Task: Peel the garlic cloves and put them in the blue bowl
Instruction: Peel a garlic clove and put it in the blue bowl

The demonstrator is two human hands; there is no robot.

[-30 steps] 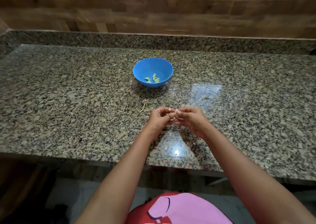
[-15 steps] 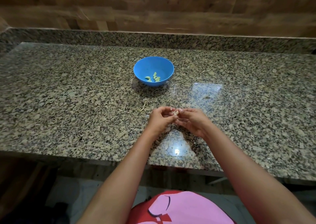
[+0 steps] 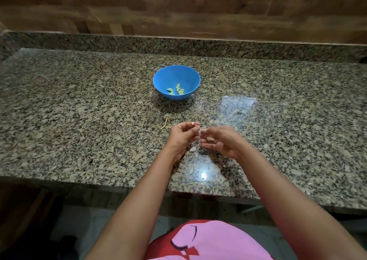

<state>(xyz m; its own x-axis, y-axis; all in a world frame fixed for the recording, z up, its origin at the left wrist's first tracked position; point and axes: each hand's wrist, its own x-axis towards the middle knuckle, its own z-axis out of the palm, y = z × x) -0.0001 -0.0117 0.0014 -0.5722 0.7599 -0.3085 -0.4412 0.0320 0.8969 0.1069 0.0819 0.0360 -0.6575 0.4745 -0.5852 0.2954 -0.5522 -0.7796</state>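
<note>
above the counter, both hands pinch a garlic clove.

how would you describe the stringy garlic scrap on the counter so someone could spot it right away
Start at the blue bowl in the middle of the granite counter. Come toward the person: the scrap lies between the bowl and the left hand, just beside its knuckles. It is pale, thin and stringy, unlike the plump greenish cloves in the bowl.
</note>
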